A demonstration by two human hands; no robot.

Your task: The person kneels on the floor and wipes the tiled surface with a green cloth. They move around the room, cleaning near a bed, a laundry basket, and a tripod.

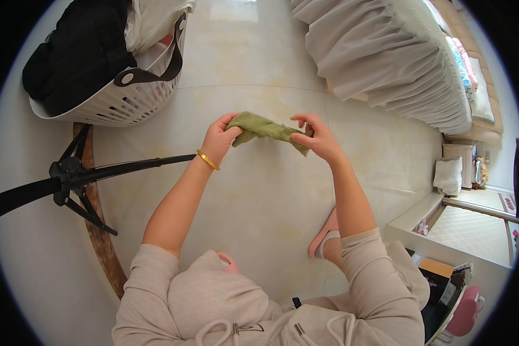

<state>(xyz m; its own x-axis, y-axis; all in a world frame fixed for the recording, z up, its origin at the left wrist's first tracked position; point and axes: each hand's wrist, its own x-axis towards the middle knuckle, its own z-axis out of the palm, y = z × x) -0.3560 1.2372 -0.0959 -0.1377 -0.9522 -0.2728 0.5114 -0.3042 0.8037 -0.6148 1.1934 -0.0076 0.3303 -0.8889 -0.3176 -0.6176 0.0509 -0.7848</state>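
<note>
A strip of olive-green, fuzzy cloth (259,125), bunched lengthwise, spans the gap between my two hands above the tiled floor. My left hand (219,137) pinches its left end, thumb on top; a gold bangle (208,160) circles that wrist. At the other end, my right hand (321,137) holds the cloth loosely with the thumb and lower fingers, while the index finger is raised off it. A short corner of the cloth hangs below the right thumb. Whether it is a sock or a small towel cannot be told.
A white laundry basket (112,101) heaped with clothes, a black garment (84,56) on top, stands upper left. Below it are a black tripod stand's legs (75,181). A skirted bed (372,56) fills the upper right. A low white ledge (441,242) and a pink slipper (324,233) lie right.
</note>
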